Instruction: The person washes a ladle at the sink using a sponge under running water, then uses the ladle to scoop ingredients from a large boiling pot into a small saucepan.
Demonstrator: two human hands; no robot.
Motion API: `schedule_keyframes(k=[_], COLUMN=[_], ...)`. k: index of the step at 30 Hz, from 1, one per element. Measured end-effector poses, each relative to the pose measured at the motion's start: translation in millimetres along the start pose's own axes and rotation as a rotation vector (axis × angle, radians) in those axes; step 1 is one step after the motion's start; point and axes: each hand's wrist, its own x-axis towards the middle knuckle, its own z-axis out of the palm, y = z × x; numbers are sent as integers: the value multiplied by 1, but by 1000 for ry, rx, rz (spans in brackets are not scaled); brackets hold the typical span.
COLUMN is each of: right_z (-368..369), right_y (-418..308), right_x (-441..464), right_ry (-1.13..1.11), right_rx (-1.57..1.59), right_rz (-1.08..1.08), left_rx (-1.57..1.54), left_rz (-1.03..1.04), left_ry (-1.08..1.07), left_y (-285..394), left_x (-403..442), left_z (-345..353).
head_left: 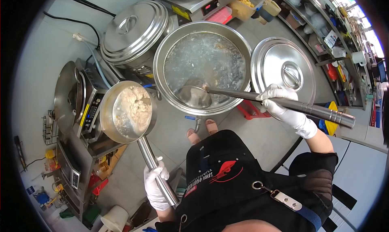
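My left hand, in a white glove, is closed round the steel handle of a deep ladle. Pale, lumpy scraps or foam lie in its bowl, with some liquid. My right hand, gloved too, grips the long handle of a second ladle. That ladle's bowl is over the near side of a large steel stockpot, partly in the liquid. Cloudy, bubbling liquid fills the pot, with small bits floating on it.
A lidded steel pot stands left of the stockpot. A large round lid leans at its right, above a red stool. A wok and control panel are at the left. Shelves line the right.
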Motion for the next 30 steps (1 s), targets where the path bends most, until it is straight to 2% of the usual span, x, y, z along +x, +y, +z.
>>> schedule_keyframes(k=[5, 7, 8, 12, 15, 16, 19, 21, 23, 24, 26, 28, 30], right_z=[-15, -28, -33, -38, -45, -40, -30, -10, 3, 9, 16, 19, 18], right_y=[-23, -40, -49, -95, -123, -128, -151, -157, -181, -200, -193, -201, -200], right_x=[-1, 0, 2, 10, 9, 9, 13, 1, 5, 9, 6, 13, 9], right_ry=[164, 180, 181, 242, 176, 200, 49, -53, -299, -452, -510, -563, -515], right_rx=[230, 104, 14, 46, -117, -33, -330, -426, -340, -202, -298, -319, -273], right_rz=[128, 175, 83, -4, -149, -174, -426, -443, 61, 605, 412, 519, 483], left_rx=[32, 35, 29, 38, 33, 47, 65, 73, 67, 67, 59, 57, 64], left_rz=[-3, -15, -22, -63, -76, -77, -110, -125, -142, -152, -137, -119, -107], left_ry=[2, 3, -5, -55, -98, -119, -155, -174, -213, -231, -247, -270, -275], left_y=[1, 2, 2, 3, -1, -3, -6, -6, -6, -6, -3, -1, 1], left_x=[-1, -2, -2, 2, 0, 4, 11, 12, 15, 16, 16, 18, 22], left_z=[-1, 1, 2, 1, 10, 9, 9, 12, 12, 12, 15, 16, 16])
